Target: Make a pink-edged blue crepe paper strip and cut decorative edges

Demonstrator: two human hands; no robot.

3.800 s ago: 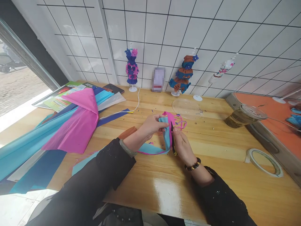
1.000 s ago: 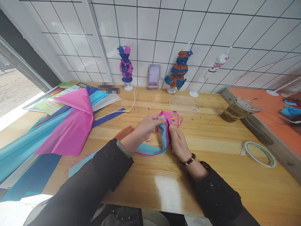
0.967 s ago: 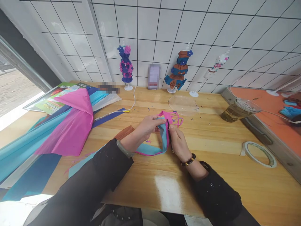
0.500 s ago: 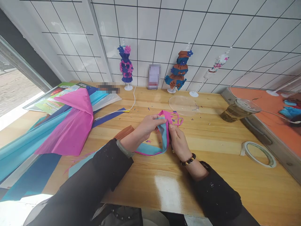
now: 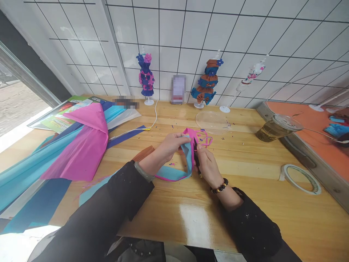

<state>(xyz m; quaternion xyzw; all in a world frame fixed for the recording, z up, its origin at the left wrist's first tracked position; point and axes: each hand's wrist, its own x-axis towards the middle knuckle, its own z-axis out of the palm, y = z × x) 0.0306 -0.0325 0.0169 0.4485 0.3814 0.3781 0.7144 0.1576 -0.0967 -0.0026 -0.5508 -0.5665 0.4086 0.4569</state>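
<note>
My left hand (image 5: pixel 173 143) pinches the upper end of a light blue strip with a pink edge (image 5: pixel 171 173), a thin paper or cloth. The strip hangs in a loop below my fingers. Closed around dark scissors (image 5: pixel 196 158) is my right hand (image 5: pixel 207 163), just right of the strip. The blades point away from me, against the pink edge; most of the handles are hidden by my fingers. Beyond the fingertips, narrow pink trimmings (image 5: pixel 209 140) curl on the table. Partly under my left wrist lies a brown piece (image 5: pixel 144 153).
Pink sheet (image 5: pixel 89 145) and light blue sheets (image 5: pixel 40 156) lie at the left. Along the wall stand small dressed stands (image 5: pixel 147 76) and a phone (image 5: pixel 178 89). A clear round lid (image 5: pixel 211 122), a drink cup (image 5: pixel 278 127) and a tape roll (image 5: pixel 301 178) are to the right.
The scissors have shifted slightly and their dark blades show more at the pink edge. My left hand keeps its pinch on the strip, almost unmoved.
</note>
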